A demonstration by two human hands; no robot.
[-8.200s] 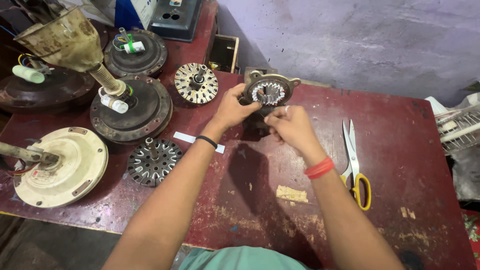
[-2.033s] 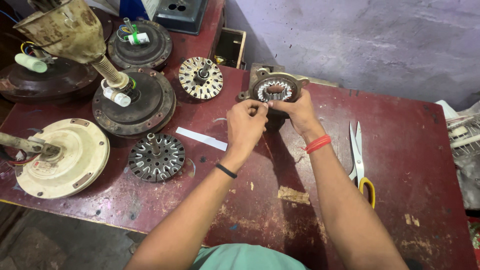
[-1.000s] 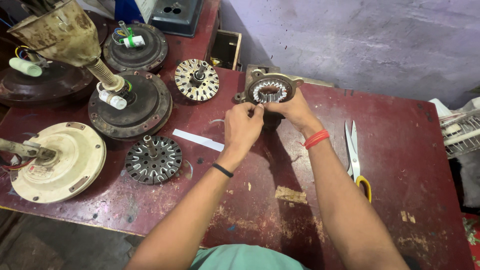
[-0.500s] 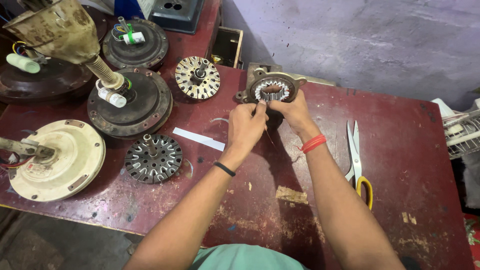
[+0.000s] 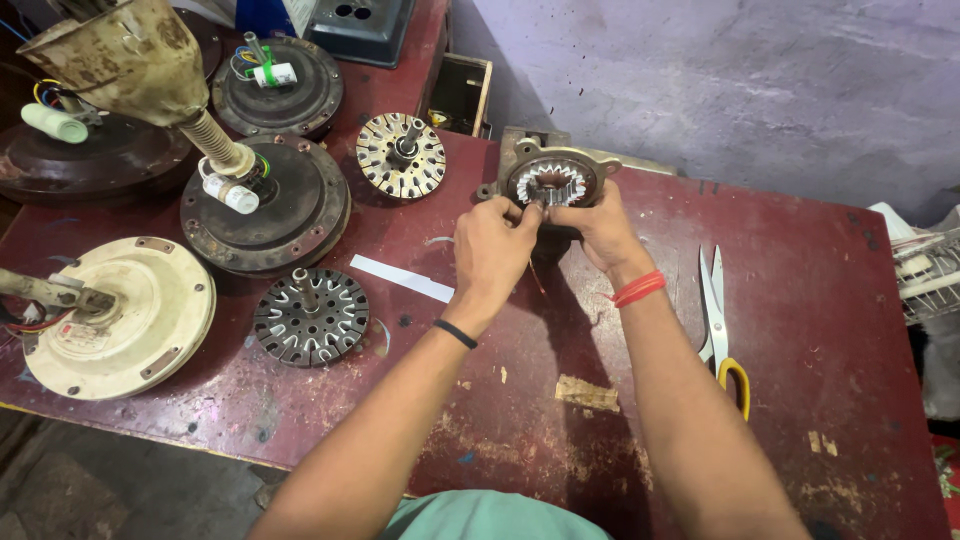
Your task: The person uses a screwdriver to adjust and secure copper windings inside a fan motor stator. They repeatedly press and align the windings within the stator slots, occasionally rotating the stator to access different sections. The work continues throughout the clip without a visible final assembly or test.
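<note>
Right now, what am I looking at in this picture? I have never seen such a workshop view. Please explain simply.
The picture comes from a camera worn on a person's head, looking down at their own two bare hands over a worn red table. Both the left hand and the right hand grip a round metal motor housing with a toothed ring inside, at the table's far edge. The fingers pinch its near rim. To the left lie other fan motor parts: a dark slotted core, a brass-coloured slotted core, a cream round motor cover and a dark round motor with a white capacitor. A white paper strip lies near the left hand; scissors lie right of the right arm.
</note>
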